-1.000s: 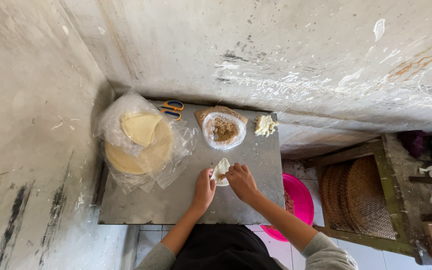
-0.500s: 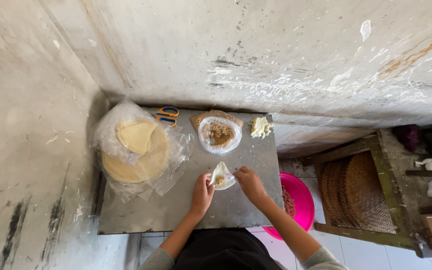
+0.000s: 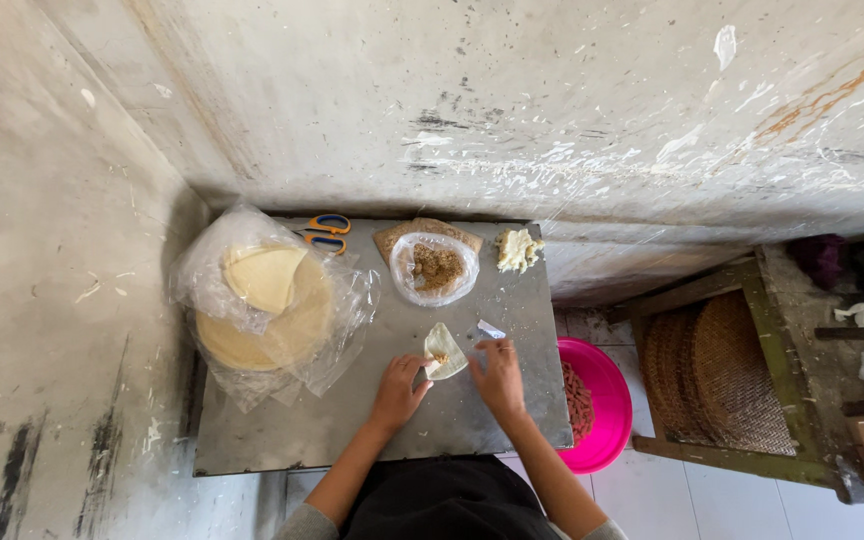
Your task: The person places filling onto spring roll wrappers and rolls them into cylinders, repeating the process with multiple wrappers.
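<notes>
While a small triangular piece of pale pastry wrapper [image 3: 444, 350] rests on the metal worktop [image 3: 352, 420] near its front edge, the left hand [image 3: 399, 392] pinches its lower corner between narrowed fingers, seemingly to keep the fold steady; a dab of brown crumbly filling shows at that corner. The right hand [image 3: 498, 378] sits just beside the wrapper on the far side, fingers curled with their tips down on the worktop, close to a small pale scrap [image 3: 490, 329]; whether it grips anything cannot be told from here. Just beyond the wrapper, within easy reach, stands a round bowl lined with clear plastic [image 3: 435, 268], holding more of the coarse brown filling and set on a brownish board [image 3: 392, 236]. Next to it lies a lumpy heap of yellowish-white paste or dough [image 3: 518, 249]. On the left side of the worktop a stack of thin, round, cream-coloured wrappers [image 3: 264, 310] lies half inside a crinkled clear plastic bag [image 3: 342, 330], probably to keep them from drying out, with one sheet folded back on top. Scissors with orange-and-blue handles [image 3: 326, 234] lie behind the stack by the wall. Below the right edge of the worktop a bright pink plastic basin [image 3: 607, 400] sits on the tiled floor, and a woven wicker tray [image 3: 722, 380] rests in a wooden frame further right.
</notes>
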